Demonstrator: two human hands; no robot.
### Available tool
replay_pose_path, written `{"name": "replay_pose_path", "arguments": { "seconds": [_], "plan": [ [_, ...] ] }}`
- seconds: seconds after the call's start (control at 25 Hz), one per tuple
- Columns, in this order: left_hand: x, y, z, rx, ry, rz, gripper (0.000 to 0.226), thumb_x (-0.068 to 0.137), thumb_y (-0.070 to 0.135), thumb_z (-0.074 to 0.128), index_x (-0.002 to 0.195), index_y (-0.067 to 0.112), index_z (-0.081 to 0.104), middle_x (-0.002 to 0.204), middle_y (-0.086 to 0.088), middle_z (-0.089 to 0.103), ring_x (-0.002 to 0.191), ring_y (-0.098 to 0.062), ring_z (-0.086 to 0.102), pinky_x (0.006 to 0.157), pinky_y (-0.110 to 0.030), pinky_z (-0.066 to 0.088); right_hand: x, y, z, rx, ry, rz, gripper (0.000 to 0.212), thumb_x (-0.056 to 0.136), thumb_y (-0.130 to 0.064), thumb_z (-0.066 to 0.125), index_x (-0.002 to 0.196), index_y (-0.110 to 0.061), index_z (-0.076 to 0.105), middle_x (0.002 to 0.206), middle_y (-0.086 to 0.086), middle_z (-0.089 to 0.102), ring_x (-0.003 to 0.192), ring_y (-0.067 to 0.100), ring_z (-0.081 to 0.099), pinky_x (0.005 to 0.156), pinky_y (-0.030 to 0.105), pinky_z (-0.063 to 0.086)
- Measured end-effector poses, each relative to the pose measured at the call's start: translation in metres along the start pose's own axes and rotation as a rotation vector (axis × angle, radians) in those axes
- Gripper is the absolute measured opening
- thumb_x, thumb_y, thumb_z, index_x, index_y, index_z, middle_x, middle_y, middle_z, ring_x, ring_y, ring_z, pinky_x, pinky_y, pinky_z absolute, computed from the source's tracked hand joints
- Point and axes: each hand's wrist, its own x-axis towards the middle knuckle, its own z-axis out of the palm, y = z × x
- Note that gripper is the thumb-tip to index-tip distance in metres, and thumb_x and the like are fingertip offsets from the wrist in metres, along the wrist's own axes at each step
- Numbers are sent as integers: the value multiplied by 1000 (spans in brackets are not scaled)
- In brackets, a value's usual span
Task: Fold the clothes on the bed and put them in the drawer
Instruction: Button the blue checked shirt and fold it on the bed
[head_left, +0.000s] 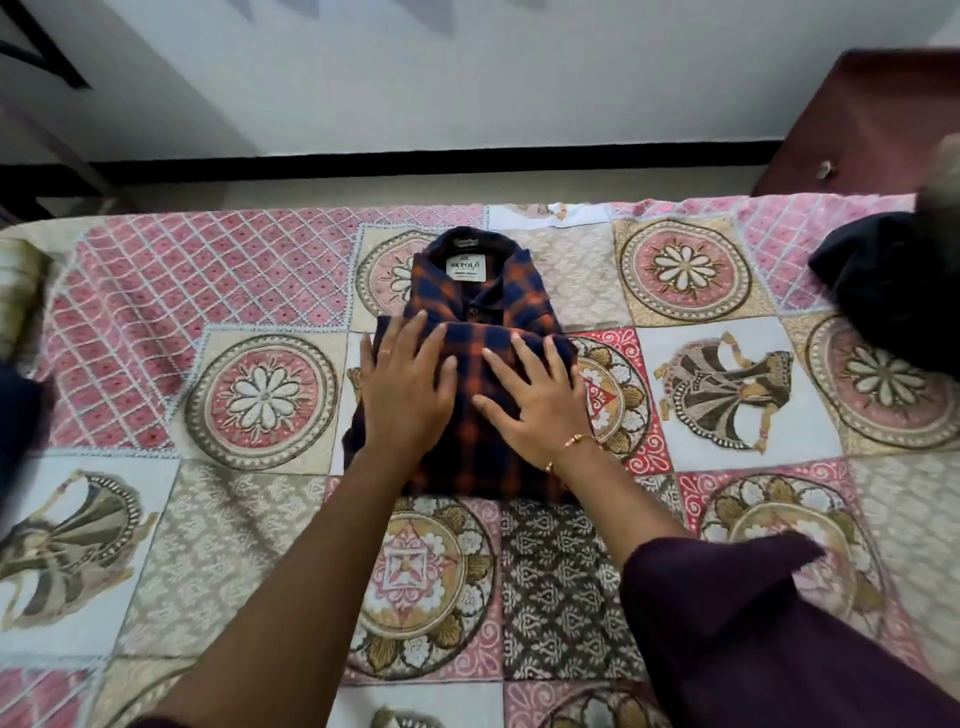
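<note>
A bed (737, 364) under a patchwork bedspread carries a folded orange-and-navy checked shirt (470, 306) at its middle, collar toward the wall, with a dark garment (883, 291) lying well apart at the right edge. The left hand (408, 392) and right hand (535, 402) press flat on the shirt's lower fold, fingers straight and spread, gripping nothing.

Left hand (405, 387): palm down, fingers straight and spread, forearm bare. Right hand (540, 397): palm down, fingers splayed flat, bracelet at wrist, dark sleeve on forearm. Hands side by side.
</note>
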Motion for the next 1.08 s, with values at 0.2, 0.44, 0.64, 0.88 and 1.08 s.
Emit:
{"name": "replay_pose_path", "arguments": {
  "seconds": [0.2,0.44,0.64,0.88,1.08],
  "plan": [
    [-24,-9,34,-29,-515,-343,65,92,62,23,149,36,4,158,10,-10,144,-16,-16,111,-62,-4,-5,3,35,-107,-120,14,75,75,-80,9,144,-51,5,156,-16,-13,143,26,-19,108,63,-9],
    [-25,-11,49,0,-542,-351,71,90,67,18,149,34,-5,155,11,-21,142,-16,-24,109,-61,-10,6,5,46,-162,-181,61,93,60,-81,-6,146,-45,-1,155,-14,-20,142,24,-23,108,60,-13],
    [-52,-26,20,-127,-385,-28,102,70,87,17,149,24,18,158,1,6,146,-21,-1,111,-58,0,-35,27,43,-174,-55,-153,111,60,-93,16,150,-28,4,156,-6,-6,144,21,-8,111,55,-6],
    [-77,-70,4,138,-379,464,110,45,47,87,135,9,37,137,-21,47,120,-39,53,91,-54,47,-71,53,28,-163,-111,-197,96,69,-29,76,147,-9,23,153,10,27,139,30,28,113,42,29],
    [-49,-79,-34,-344,-330,144,43,54,27,69,97,22,61,77,-9,68,68,-23,65,61,-21,45,-51,49,-8,310,35,79,52,69,11,60,118,-10,60,107,14,64,102,30,59,86,29,44]
  ]
}}
